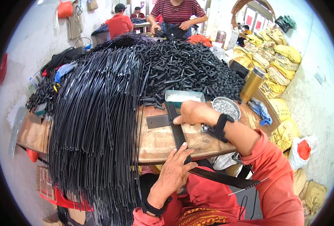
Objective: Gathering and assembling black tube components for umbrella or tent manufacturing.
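Note:
A narrow bundle of thin black rods runs from the tabletop over its front edge and bends right across my lap. My left hand grips the bundle just off the edge, with the thumb across it. My right hand is closed at the bundle's upper part, fingertips pressed on it over a flat dark metal plate; what lies inside the fingers is hidden. At its lower right end, a thin silvery rod crosses the bundle near my right sleeve.
Long black rods hang thickly over the table's left side. Beyond lie heaped black tubular parts, a green tray, a bowl of small silvery pieces, a gold flask and a blue cloth. A person stands opposite.

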Action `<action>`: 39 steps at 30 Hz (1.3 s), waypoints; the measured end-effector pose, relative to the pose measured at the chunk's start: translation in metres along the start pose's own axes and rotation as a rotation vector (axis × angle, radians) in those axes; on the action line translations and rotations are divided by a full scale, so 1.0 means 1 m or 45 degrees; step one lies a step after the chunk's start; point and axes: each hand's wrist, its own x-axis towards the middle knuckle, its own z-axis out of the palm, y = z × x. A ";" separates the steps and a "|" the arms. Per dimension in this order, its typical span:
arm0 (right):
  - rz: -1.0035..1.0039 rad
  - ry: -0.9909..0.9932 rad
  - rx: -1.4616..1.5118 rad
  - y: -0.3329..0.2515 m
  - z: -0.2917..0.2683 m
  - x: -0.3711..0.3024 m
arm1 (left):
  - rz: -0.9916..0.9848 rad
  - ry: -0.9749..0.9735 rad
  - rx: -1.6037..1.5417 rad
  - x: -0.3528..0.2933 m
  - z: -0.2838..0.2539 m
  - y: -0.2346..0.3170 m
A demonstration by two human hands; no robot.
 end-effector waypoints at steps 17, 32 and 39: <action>-0.025 0.455 -0.113 0.062 0.002 0.060 | -0.082 -0.090 0.033 0.007 -0.004 0.015; -0.245 0.749 -0.018 0.078 0.002 0.044 | -0.017 -0.064 0.090 0.006 0.000 0.016; -0.665 0.647 0.138 0.080 0.013 0.024 | 0.039 -0.120 0.077 0.005 -0.001 0.018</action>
